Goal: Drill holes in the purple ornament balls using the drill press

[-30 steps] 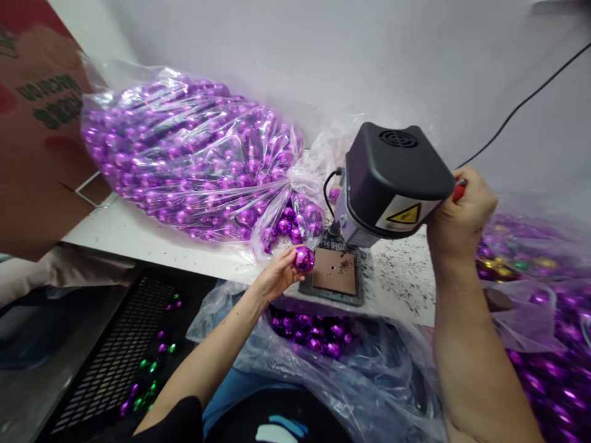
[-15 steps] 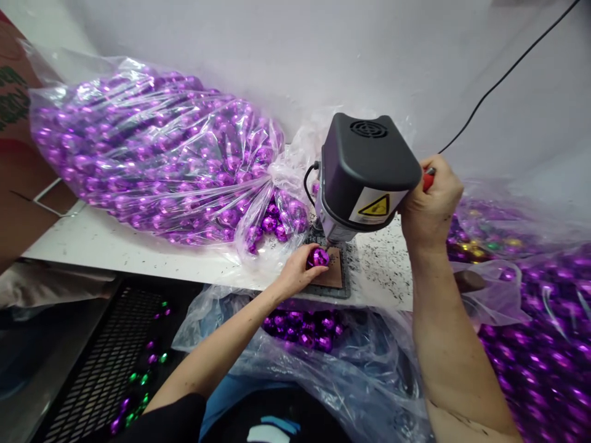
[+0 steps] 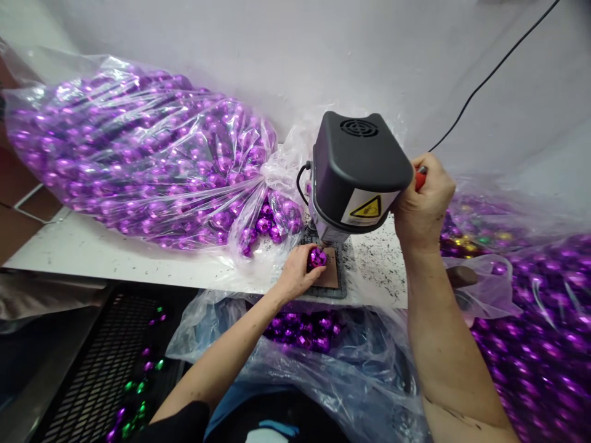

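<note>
Between the thumb and fingers of my left hand (image 3: 298,271) is a shiny purple faceted ball (image 3: 317,257). It sits over a brown board (image 3: 330,277) on the base of a small bench press, below the press's black motor housing (image 3: 362,154), which has a vent and a yellow warning label. My right hand (image 3: 423,206) is wrapped round the red-and-black lever handle (image 3: 420,178) at the housing's right side. The press's lower tip is mostly hidden behind the ball and housing.
A tied clear bag (image 3: 138,160) of purple balls lies on the white table (image 3: 133,249) at left. An open plastic bag (image 3: 221,326) with purple balls spreads over the lap. More bagged purple balls (image 3: 540,344) lie at right. Dark flakes litter the tabletop, and a cable (image 3: 489,74) crosses the wall.
The whole view has shifted slightly, so things sit a little further left. Both hands keep their grips, on the ball and the lever handle.
</note>
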The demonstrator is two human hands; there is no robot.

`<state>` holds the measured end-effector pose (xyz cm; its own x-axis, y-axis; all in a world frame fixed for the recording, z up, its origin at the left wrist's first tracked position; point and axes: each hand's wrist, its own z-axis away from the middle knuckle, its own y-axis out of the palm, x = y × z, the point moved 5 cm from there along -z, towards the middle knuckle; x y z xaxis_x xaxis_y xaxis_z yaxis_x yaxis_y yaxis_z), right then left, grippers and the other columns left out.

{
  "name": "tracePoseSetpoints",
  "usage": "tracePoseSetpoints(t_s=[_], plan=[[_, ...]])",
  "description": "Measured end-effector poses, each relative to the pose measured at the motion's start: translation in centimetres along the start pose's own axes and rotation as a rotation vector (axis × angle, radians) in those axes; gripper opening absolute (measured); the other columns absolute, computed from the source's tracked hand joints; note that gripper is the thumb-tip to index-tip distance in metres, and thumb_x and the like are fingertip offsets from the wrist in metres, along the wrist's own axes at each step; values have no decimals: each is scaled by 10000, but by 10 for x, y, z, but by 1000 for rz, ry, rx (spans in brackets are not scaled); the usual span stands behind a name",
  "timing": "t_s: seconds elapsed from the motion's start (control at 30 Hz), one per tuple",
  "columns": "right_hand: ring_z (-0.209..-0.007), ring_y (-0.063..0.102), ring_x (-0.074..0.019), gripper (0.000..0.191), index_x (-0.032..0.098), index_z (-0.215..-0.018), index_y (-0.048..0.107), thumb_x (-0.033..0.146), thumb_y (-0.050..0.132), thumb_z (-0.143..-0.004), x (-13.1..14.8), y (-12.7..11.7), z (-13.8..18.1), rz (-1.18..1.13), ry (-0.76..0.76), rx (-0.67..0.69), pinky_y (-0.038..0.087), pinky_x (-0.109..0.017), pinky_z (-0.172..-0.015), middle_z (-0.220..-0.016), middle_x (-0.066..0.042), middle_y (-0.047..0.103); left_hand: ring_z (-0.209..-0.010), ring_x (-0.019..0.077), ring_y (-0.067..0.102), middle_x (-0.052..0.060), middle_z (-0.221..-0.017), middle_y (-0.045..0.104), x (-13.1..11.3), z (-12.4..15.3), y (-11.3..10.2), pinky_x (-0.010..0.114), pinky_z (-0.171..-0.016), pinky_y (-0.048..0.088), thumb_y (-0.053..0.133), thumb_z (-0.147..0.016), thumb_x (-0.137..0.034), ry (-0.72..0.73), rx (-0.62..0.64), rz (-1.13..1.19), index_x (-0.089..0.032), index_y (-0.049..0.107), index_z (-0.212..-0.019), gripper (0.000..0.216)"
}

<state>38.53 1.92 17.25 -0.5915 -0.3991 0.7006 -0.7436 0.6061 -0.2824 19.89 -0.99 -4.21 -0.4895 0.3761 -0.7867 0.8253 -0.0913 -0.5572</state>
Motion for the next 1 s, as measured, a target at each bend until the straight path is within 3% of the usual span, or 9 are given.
tracePoseSetpoints(t_s=[0.27, 0.5, 0.63, 0.73, 0.83, 1.0], plan=[[-576, 277, -57, 319, 203, -697, 419, 407, 533, -915, 1, 1, 2, 20, 4, -4, 230, -251, -566, -576, 77, 332, -1148, 282, 568, 89, -1167, 653, -6, 0, 13, 463, -1072, 369, 727, -879, -374, -46, -108, -66, -211, 567, -1200, 394], [-585, 309, -56, 338, 194, -713, 439, 449, 510, -923, 3, -2, 6, 57, -49, -37, 242, -250, -575, -600, 63, 360, -1110, 270, 577, 73, -1110, 657, -4, 1, 16, 536, -1187, 238, 737, -849, -284, -28, -136, -118, -220, 565, -1138, 342], [-545, 337, -46, 331, 183, -722, 487, 408, 499, -964, 7, -15, 33, 171, -200, -200, 273, -244, -564, -606, 58, 395, -1089, 264, 577, 67, -1080, 649, -4, 1, 18, 539, -1192, 239, 720, -851, -278, -28, -136, -145, -222, 559, -1121, 319], [-552, 419, -56, 241, 199, -787, 567, 360, 534, -963, 4, -24, 63, 251, -304, -306, 334, -248, -573, -663, 43, 502, -1082, 263, 576, 67, -1083, 640, -4, 2, 18, 538, -1190, 248, 721, -846, -279, -21, -137, -158, -218, 554, -1123, 329], [-659, 575, -114, 128, 244, -872, 601, 323, 541, -952, -4, -28, 86, 277, -336, -308, 452, -287, -647, -750, 18, 598, -1079, 268, 572, 71, -1081, 636, -5, 1, 18, 534, -1169, 279, 726, -839, -277, -19, -142, -160, -213, 553, -1113, 330], [-783, 674, -195, 24, 276, -926, 579, 269, 565, -908, -15, -28, 108, 188, -356, -245, 557, -391, -751, -725, 19, 580, -1077, 275, 568, 68, -1065, 631, -6, 1, 16, 515, -1136, 326, 728, -832, -276, -39, -153, -165, -222, 557, -1082, 308]])
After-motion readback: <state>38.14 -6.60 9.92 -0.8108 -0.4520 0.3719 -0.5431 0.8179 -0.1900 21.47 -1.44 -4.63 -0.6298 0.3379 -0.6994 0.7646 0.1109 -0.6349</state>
